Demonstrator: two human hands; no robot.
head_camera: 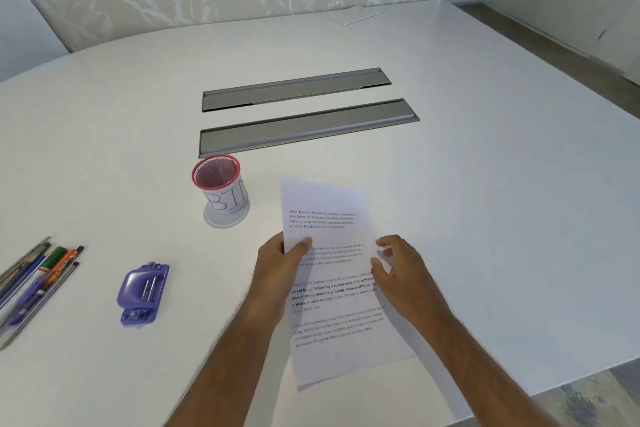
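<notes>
A printed sheet of paper (332, 288) is held just above the white table (485, 184), its long side running away from me. My left hand (282, 270) pinches its left edge, thumb on top of the page. At the right edge, my right hand (398, 274) has its fingers loosely curled; whether they grip the paper is unclear. A red mesh cup labelled "BIN" (221, 189) stands to the upper left of the sheet.
A purple hole punch (142, 293) lies left of my left arm. Several pens and pencils (33, 281) lie at the table's left edge. Two grey cable trays (304, 111) are set into the table's middle. A white pad (353, 14) lies at the far edge.
</notes>
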